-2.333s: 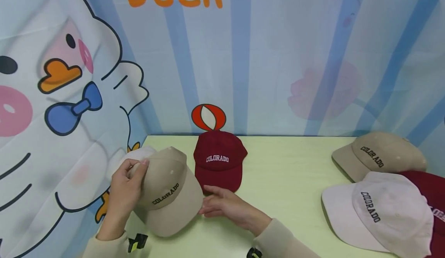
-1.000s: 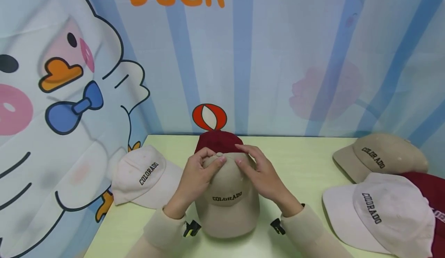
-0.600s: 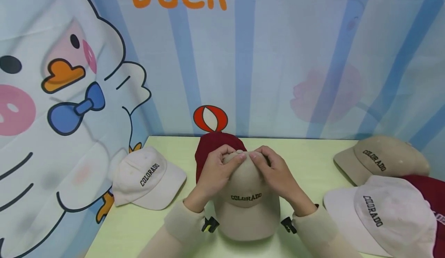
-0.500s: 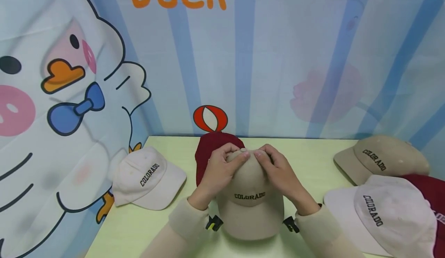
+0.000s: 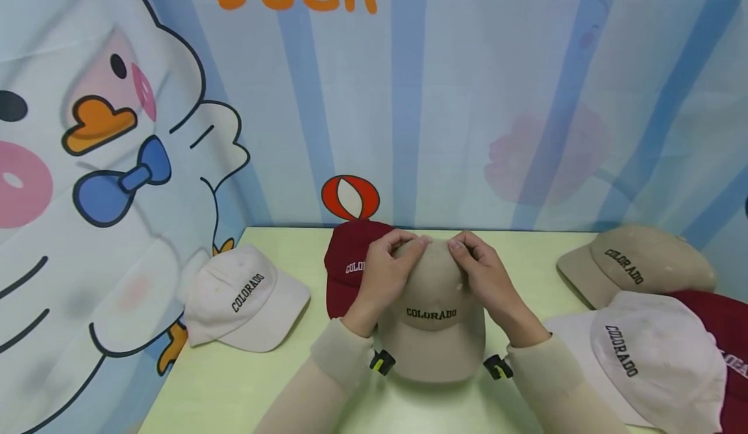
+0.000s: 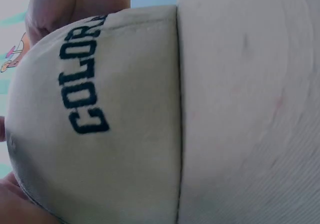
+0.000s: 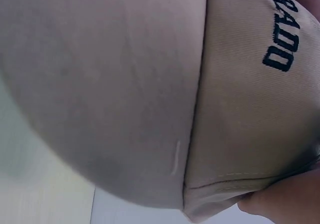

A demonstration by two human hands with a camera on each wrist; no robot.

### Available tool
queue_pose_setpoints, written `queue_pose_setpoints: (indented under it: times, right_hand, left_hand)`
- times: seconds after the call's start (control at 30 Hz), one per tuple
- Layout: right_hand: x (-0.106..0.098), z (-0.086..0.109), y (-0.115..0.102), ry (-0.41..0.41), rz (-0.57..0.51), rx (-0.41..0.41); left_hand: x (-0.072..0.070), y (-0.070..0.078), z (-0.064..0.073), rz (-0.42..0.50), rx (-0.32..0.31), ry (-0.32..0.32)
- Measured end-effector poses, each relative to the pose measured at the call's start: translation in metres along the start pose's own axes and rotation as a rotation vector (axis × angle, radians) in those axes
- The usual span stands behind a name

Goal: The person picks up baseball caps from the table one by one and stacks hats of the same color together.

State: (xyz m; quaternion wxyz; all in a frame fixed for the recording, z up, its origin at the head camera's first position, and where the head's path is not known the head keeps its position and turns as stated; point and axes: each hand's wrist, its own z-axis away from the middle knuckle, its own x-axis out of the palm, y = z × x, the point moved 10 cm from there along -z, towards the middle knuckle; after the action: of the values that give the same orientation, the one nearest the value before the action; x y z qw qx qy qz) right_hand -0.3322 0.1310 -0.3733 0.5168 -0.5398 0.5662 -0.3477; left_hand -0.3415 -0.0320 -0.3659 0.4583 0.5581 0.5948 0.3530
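Note:
A beige baseball cap [image 5: 432, 349] lettered COLORADO is between my two hands, its brim towards me. My left hand [image 5: 386, 271] grips the left of the crown, thumb on top and fingers behind. On the other side my right hand [image 5: 491, 281] grips the crown the same way. The fingers behind the crown are hidden in the head view. In the left wrist view the cap's front panel [image 6: 130, 109] and brim fill the picture; the right wrist view shows the brim [image 7: 110, 84] from close by. A dark red cap [image 5: 345, 271] stands just behind my left hand, partly covered by it.
A white cap [image 5: 245, 304] lies at the table's left. To the right are a beige cap [image 5: 643, 258], another white cap [image 5: 660, 356] and a dark red cap [image 5: 707, 317] partly beneath it. A printed cloth [image 5: 456, 96] hangs behind the pale green table [image 5: 280, 388].
The beige cap came from the left beside the white cap to the middle, then further right and slightly away from me. My right hand has joined the left on its crown.

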Motion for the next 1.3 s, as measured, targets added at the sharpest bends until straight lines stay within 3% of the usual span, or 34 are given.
queue_pose_setpoints:
  times: [0.4,0.73,0.97,1.3]
  right_hand:
    - [-0.027,-0.011,0.013,0.05,0.001,0.079]
    - [-0.043,-0.017,0.018,0.1,0.058,0.125]
    - [-0.053,-0.025,0.024,0.092,0.075,0.139]
    - [-0.067,-0.034,0.046,0.098,0.06,0.17]
  left_hand:
    - [0.01,-0.012,-0.012,-0.048,0.009,0.01]
    - [0.024,-0.023,-0.022,-0.002,-0.002,0.008]
    - [0.029,-0.033,-0.027,0.036,-0.034,0.032]
    - [0.05,-0.059,-0.036,0.089,-0.085,-0.047]
